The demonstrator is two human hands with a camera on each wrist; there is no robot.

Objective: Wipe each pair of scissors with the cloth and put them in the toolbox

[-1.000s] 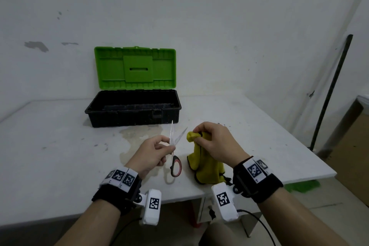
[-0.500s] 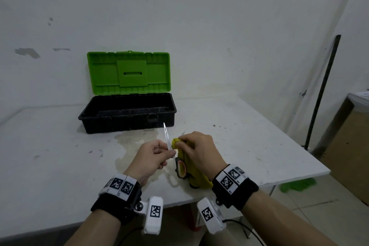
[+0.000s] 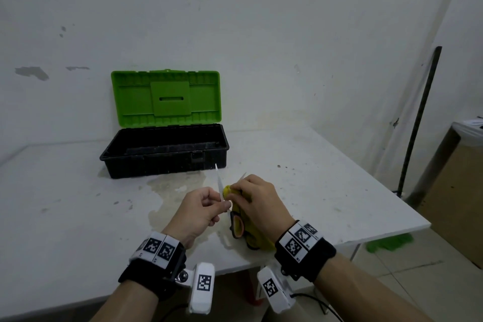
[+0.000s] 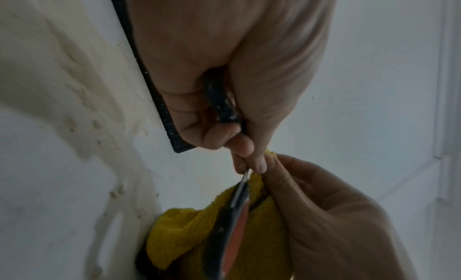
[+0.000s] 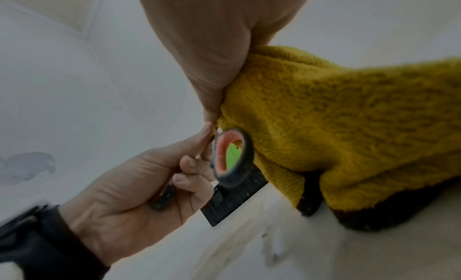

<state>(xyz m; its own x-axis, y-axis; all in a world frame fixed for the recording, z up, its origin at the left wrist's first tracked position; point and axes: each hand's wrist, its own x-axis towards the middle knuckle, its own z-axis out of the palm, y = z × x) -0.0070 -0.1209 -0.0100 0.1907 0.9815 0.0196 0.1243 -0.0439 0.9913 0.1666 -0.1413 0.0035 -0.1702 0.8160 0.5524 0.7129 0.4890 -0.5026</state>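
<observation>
Two hands, scissors [image 3: 236,225], cloth [image 3: 257,236], no legible writing

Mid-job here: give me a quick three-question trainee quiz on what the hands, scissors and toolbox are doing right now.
1. True or false: the black toolbox with the green lid stands open.
2. Which hand grips the yellow fleece cloth? A left hand B right hand
3. Fill in: the open black-and-red-handled scissors are held by the ___ hand.

Key: 1 true; 2 B; 3 left.
</observation>
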